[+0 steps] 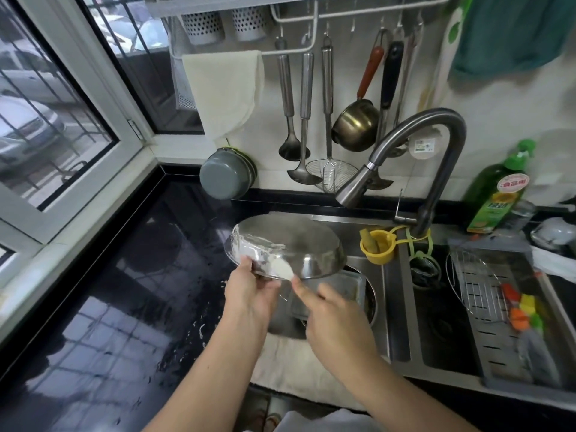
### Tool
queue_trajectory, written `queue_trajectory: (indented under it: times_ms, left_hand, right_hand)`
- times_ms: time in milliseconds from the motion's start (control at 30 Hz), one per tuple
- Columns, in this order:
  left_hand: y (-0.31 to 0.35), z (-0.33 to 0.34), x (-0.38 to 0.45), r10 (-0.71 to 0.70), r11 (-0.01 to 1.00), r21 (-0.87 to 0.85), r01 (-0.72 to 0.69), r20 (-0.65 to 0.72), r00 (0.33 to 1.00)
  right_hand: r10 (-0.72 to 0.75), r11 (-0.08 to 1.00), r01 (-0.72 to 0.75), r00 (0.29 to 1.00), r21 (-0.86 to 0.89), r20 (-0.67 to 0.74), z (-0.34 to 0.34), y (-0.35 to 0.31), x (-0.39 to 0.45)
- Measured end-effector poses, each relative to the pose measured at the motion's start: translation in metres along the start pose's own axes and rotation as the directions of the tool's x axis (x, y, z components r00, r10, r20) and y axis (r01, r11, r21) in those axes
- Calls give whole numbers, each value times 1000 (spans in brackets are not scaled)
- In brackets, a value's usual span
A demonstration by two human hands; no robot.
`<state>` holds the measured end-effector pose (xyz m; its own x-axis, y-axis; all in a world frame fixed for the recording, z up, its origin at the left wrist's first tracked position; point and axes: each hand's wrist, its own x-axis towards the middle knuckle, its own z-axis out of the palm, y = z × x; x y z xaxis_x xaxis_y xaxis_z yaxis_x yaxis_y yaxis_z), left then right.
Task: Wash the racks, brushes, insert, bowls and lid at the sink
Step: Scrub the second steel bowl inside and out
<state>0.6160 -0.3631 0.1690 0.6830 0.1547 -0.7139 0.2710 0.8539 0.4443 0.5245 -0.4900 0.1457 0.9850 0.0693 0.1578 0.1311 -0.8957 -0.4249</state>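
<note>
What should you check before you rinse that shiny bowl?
1. Left hand grips the bowl by its rim: ok.
2. Right hand with the white scrubber touching the bowl: ok.
3. Bowl held over the sink: ok.
4. Bowl under the faucet spout: not ok, the spout is above and to the right.
5. Water running: not ok, no stream shows.
6. Room in the sink below: not ok, a tray and other dishes lie there.
</note>
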Motion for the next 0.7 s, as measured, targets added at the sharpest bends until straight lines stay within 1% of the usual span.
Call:
queue_trajectory:
  times_ms: [67, 133, 200, 233, 300, 333, 400, 433, 467, 500, 567, 600, 633, 667, 700]
  left_hand:
    - [-8, 4, -2, 3, 998, -59, -5, -36, 999]
    - [-14, 7, -5, 23, 998, -62, -26, -62, 998]
    - [-16, 8, -8, 31, 998, -53, -34, -61, 998]
    - [-13, 8, -9, 37, 997, -70, -40, -40, 999]
    - [-7, 8, -13, 51, 991, -123, -56, -45, 998]
    - [-6, 8, -10, 60, 988, -138, -68, -57, 997]
    - [-7, 8, -8, 59, 989, -128, -70, -86, 995]
    - [-8, 10, -10, 46, 994, -95, -55, -91, 995]
    - [-10, 10, -10, 33, 996, -80, -41, -100, 994]
    - [-11, 9, -11, 22, 996, -87, -30, -101, 995]
    - [-9, 5, -12, 23, 994, -102, -35, -111, 994]
    - [-6, 3, -12, 26, 993, -111, -43, -145, 989]
    - [-4, 0, -10, 30, 994, -103, -48, -172, 985]
    - [-2, -1, -8, 28, 994, -97, -47, -184, 982]
    - [-1, -2, -7, 18, 994, -103, -39, -195, 981]
  right_hand:
    - [71, 997, -71, 997, 39, 1, -1, -4, 1]
    - [25, 1000, -25, 1000, 18, 16, 1, -19, 3]
    - [36, 999, -36, 999, 25, -34, 0, -14, 8]
    - [74, 997, -72, 995, 34, -66, -6, -2, 12]
    - [225, 972, -219, 972, 88, -64, -15, 23, 16]
    - [243, 968, -238, 968, 78, -69, -17, 26, 18]
    - [166, 976, -161, 986, 147, -24, -13, 4, 16]
    - [121, 981, -121, 993, 153, 11, -7, -10, 10]
    - [109, 983, -111, 994, 148, 20, -2, -12, 6]
    - [152, 975, -147, 988, 168, -13, -4, -5, 8]
    - [307, 940, -295, 951, 172, -47, -8, 27, 16]
    - [330, 933, -319, 943, 170, -41, -9, 34, 17]
    - [299, 940, -292, 954, 176, -13, -9, 34, 14]
    - [237, 951, -235, 971, 200, 12, -8, 21, 6]
    - [165, 968, -168, 986, 184, 29, -4, 6, -4]
